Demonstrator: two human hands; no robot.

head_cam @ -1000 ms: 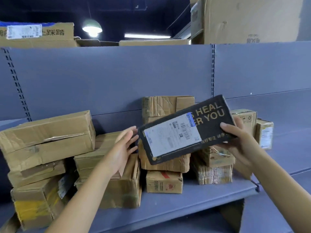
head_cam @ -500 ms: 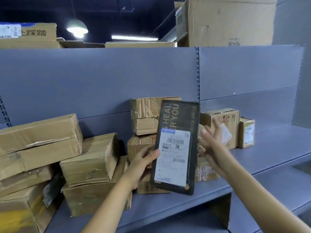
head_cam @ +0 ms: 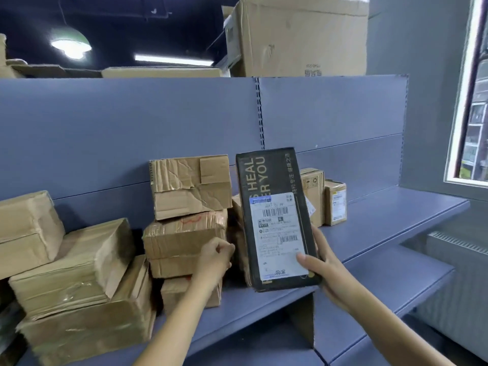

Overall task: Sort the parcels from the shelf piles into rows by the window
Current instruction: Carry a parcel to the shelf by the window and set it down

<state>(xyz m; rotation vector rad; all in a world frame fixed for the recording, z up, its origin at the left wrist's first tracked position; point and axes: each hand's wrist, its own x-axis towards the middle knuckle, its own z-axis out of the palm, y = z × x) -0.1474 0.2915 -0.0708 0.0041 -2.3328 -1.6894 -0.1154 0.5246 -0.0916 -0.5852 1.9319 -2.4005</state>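
A flat black parcel (head_cam: pixel 269 180) with white lettering and a white shipping label is held upright above the blue shelf (head_cam: pixel 383 220). My right hand (head_cam: pixel 320 262) grips its lower right edge, thumb across the label. My left hand (head_cam: pixel 215 257), fingers curled, hovers in front of the brown parcel stack (head_cam: pixel 184 228) just left of the black parcel and holds nothing. Two small brown parcels (head_cam: pixel 335 202) stand on the shelf behind and to the right of the black one.
More taped brown boxes (head_cam: pixel 74 265) are piled at the left of the shelf. A window (head_cam: pixel 472 114) is at the far right, with a radiator (head_cam: pixel 454 260) below it. A large carton (head_cam: pixel 298 35) sits on top of the shelf unit.
The black parcel turned from slanted to upright and passed from my left hand to my right. My left hand let go and curled. The view swung right, bringing the window in.
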